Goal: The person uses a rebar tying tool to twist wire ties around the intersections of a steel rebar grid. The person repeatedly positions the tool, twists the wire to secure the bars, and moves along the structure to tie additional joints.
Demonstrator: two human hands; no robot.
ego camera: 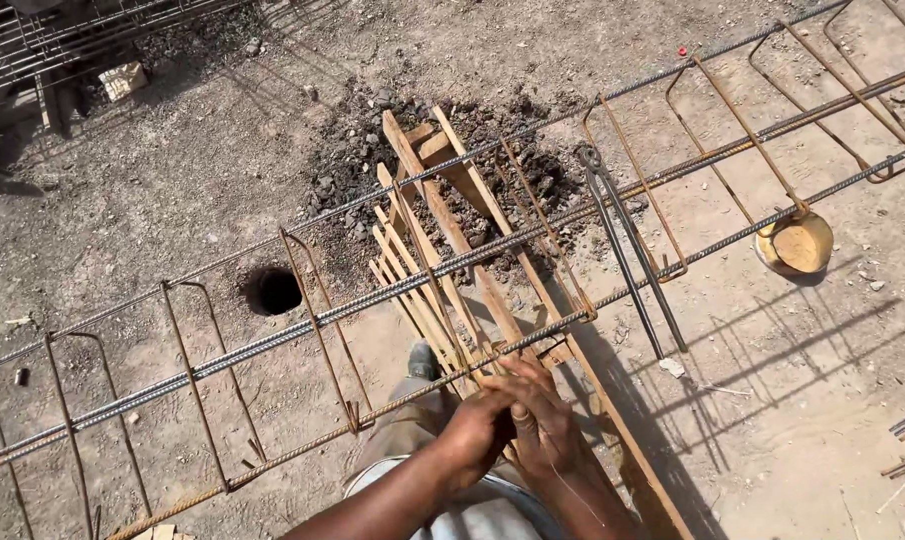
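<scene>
our left hand (478,432) and right hand (541,420) are pressed together at six o'clock, pinching the nearest long ribbed steel bar (413,394) where rusty bent stirrups (318,330) cross it, above the wooden trestle (453,235).

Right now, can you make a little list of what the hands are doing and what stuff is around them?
left hand: closed at the near rebar, against the right hand
right hand: fingers curled at the same spot
rebar cage: long bars with bent stirrups
trestle: wooden, under the cage
pan: round, yellowish, on the ground
hole: dark, in the dirt
grip contents: too small to tell
</scene>
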